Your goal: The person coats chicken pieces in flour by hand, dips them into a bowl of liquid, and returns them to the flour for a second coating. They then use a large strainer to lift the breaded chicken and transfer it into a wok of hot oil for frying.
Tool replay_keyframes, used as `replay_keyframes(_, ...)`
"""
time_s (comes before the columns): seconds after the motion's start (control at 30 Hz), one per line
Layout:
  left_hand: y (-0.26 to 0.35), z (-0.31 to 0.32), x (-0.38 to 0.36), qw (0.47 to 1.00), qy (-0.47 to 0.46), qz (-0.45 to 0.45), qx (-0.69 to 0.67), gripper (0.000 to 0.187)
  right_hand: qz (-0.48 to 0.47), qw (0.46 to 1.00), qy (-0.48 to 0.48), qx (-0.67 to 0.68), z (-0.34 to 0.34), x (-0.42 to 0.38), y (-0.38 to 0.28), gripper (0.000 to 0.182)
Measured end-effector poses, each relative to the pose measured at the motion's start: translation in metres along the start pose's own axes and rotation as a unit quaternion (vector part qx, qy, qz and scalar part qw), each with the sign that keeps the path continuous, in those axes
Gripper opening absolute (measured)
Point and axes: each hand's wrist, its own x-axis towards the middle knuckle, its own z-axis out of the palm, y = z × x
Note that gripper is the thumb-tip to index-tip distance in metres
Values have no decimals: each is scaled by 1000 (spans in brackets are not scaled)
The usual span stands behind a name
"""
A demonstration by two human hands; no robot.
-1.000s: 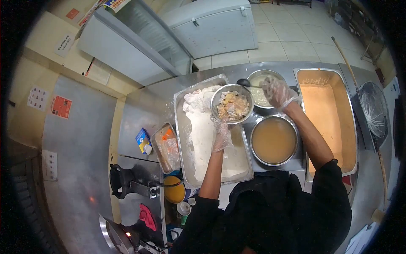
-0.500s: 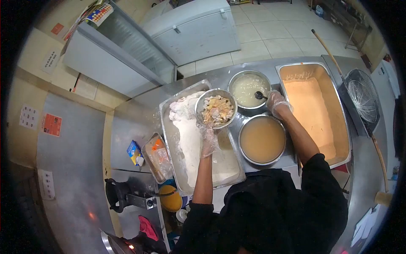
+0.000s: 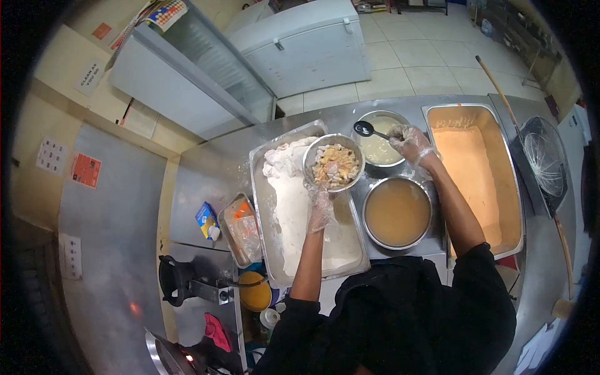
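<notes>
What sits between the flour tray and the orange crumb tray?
In the head view, two round metal bowls: a pale batter bowl behind, a brown liquid bowl in front.

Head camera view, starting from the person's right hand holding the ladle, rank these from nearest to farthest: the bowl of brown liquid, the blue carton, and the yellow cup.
From the right hand, which holds the ladle:
1. Bowl of brown liquid, just below the hand, toward the person.
2. Blue carton, far across, left of the flour tray.
3. Yellow cup, lower left, at the counter's near edge.
</notes>
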Motion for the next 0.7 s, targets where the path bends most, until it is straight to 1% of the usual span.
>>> replay_keyframes(0.1, 0, 0, -2, 1000, 3, -15, 5, 39, -89, 990, -29, -107, 7, 3, -18, 16)
replay_keyframes(0.2, -3, -5, 2, 999, -33, -11, -8, 39, -151, 964, -78, -207, 23, -1, -22, 15)
replay_keyframes(0.23, -4, -5, 2, 1000, -27, -7, -5, 40, -147, 953, -89, -248, 35, 1, -7, 15)
replay_keyframes(0.3, -3, -3, 0, 1000, -14, 2, 1, 40, -236, 912, 23, -335, 38, 5, 5, 16)
replay_keyframes(0.37, 2, 1, -6, 1000, -15, 3, -11, 41, -212, 865, 88, -445, 40, 9, 23, 18)
replay_keyframes(0.43, 3, 3, -8, 1000, -11, 2, -10, 41, -71, 913, 85, -393, 34, 25, 45, 20)
replay_keyframes(0.47, 2, 1, -8, 1000, -6, 1, -1, 40, 1, 928, 83, -364, 31, 27, 49, 23)
replay_keyframes(0.5, 1, 1, -7, 1000, -3, 0, 7, 40, 26, 926, 31, -375, 22, 22, 43, 23)
replay_keyframes(0.6, -2, -3, -5, 1000, -7, 7, 5, 40, 27, 889, -64, -452, 39, 15, 104, 23)
replay_keyframes(0.7, -8, -7, 1, 1000, -18, 23, -4, 41, 79, 901, -57, -422, 58, 2, 130, 22)
